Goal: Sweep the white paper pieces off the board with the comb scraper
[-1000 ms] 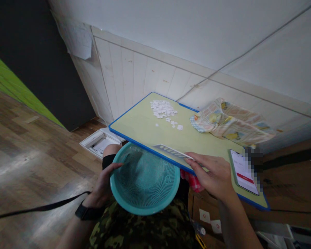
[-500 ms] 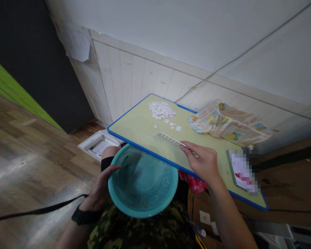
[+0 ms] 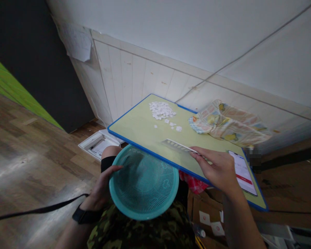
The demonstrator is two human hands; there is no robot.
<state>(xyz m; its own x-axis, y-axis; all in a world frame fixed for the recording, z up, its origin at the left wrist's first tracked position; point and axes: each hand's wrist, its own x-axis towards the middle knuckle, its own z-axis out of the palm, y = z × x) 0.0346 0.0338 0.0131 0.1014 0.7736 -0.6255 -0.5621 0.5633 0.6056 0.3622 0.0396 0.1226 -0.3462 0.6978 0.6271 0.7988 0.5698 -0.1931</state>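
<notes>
My left hand [image 3: 103,186] holds the rim of a turquoise plastic colander [image 3: 142,207] on my lap, thumb over the edge. Inside, the colander looks bare apart from a dark shadow. In my right hand [image 3: 217,167] is a thin white strip [image 3: 177,144] with a row of openings or marks, its exact kind unclear. The fingers pinch one end; the other end points left, low over the yellow-green table [image 3: 137,126]. Beyond it lies a pile of small white paper pieces [image 3: 162,110], with several loose pieces [image 3: 178,128] nearer me.
At the table's right end lies a phone [image 3: 245,176] with its screen lit. A crumpled patterned cloth [image 3: 228,126] rests by the back edge against the wall. On the floor at left stands an open white box [image 3: 100,143]; cardboard [image 3: 206,200] is below right.
My right hand has moved right and slightly toward me with the white strip. The colander has shifted a little right. The paper pieces stay put.
</notes>
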